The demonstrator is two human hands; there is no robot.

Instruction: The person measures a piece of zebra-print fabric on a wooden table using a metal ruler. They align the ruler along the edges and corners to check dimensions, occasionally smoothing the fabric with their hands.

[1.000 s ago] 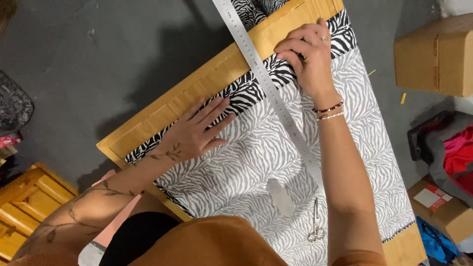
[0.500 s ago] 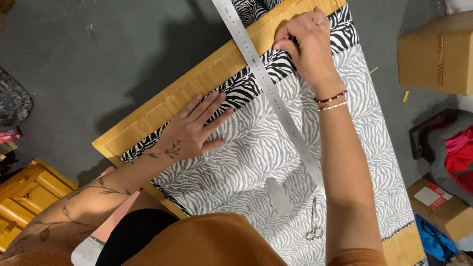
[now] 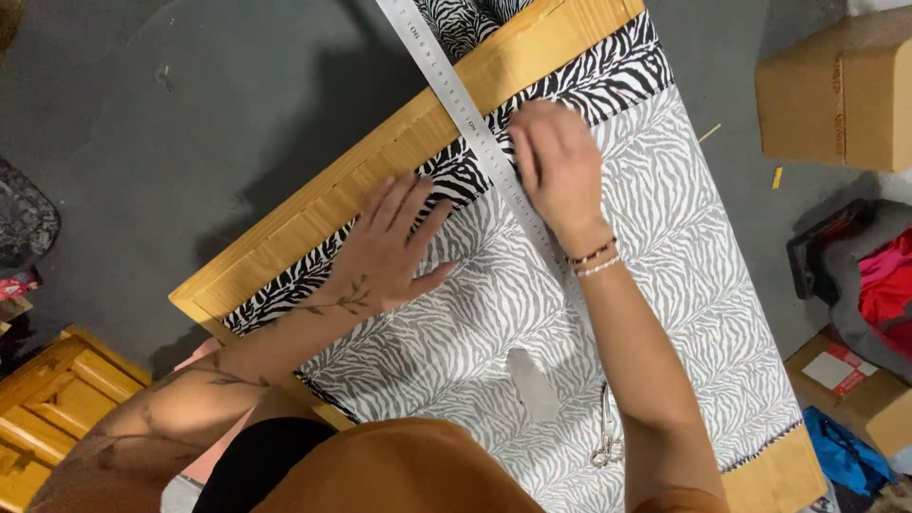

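Zebra-striped fabric, with a darker black-and-white band along its far edge, covers a wooden table. A long steel ruler lies diagonally across fabric and table. My left hand rests flat on the fabric left of the ruler, fingers spread. My right hand is blurred, its fingers curled down against the ruler's right edge over the dark band. Whether something is pinched in those fingers is hidden.
Scissors and a pale oblong piece lie on the fabric near me. A cardboard box stands at the top right. Red cloth and a smaller box are at the right. A wooden crate sits at the lower left.
My right hand has slid along the ruler's edge toward me, from the table's far edge down onto the dark band. My left hand has stayed flat on the fabric.
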